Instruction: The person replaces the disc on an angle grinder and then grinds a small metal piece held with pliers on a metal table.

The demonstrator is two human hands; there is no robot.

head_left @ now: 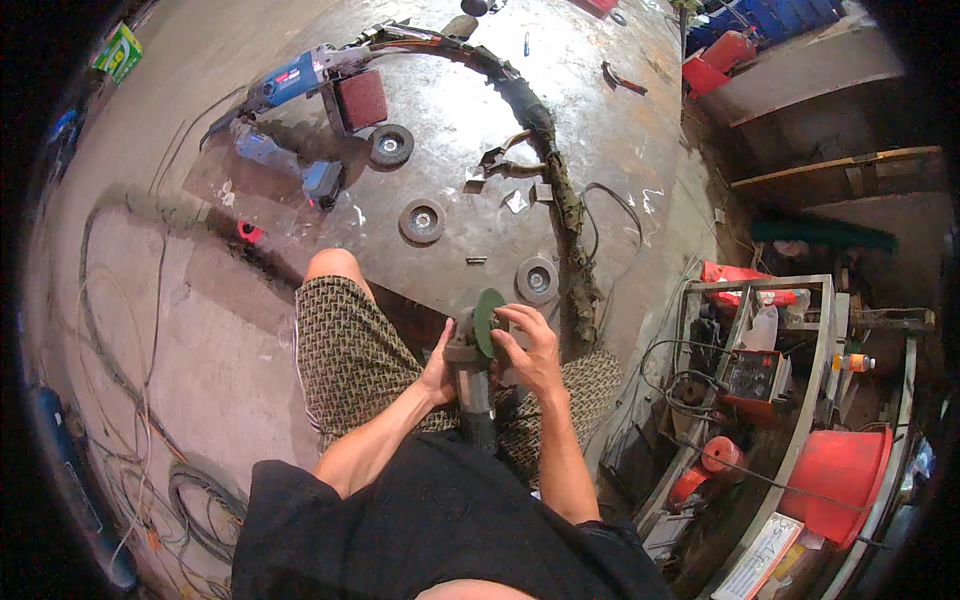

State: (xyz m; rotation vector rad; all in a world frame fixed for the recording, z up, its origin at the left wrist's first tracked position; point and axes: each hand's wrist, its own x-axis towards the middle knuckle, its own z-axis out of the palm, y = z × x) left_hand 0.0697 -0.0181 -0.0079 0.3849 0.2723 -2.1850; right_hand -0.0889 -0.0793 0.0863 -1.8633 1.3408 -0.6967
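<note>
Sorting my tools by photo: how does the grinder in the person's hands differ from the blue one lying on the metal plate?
The held grinder is dark grey and upright over the lap, gripped by the left hand, with the right hand on its green disc. The blue grinder lies flat and untouched on the metal plate, beside a dark red block. Both look like handheld power grinders.

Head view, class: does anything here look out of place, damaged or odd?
Yes. Three loose grinding discs lie scattered on the metal sheet, and torn metal scraps sit beside a thick, ragged wrapped cable snaking across it.
</note>
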